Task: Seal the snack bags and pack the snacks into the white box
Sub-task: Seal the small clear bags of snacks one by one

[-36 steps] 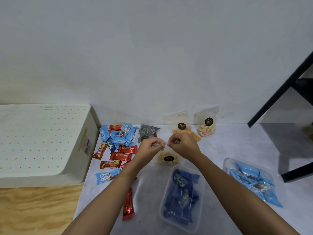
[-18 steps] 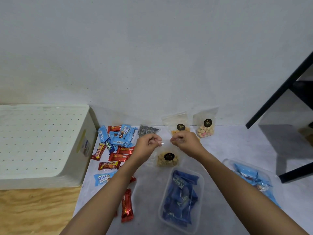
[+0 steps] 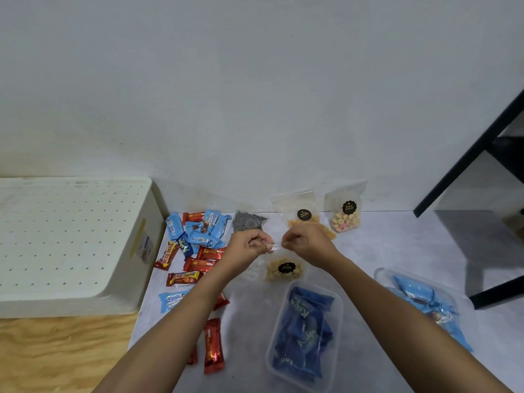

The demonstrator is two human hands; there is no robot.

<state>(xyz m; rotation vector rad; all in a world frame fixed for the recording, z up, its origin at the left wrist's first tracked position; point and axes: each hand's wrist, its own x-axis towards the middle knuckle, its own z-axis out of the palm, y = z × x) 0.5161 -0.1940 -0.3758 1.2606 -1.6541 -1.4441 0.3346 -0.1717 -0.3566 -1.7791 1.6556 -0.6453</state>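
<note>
Both hands, left point(image 3: 249, 245) and right point(image 3: 304, 245), pinch the top edge of a clear snack bag point(image 3: 284, 270) above the counter point(image 3: 382, 251); the white box point(image 3: 76, 242) sits far left.

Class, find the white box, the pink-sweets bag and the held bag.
white box point(image 3: 71, 245), head view, perforated top.
pink-sweets bag point(image 3: 349, 207), head view, black label.
held bag point(image 3: 286, 267), head view, black label.
</note>
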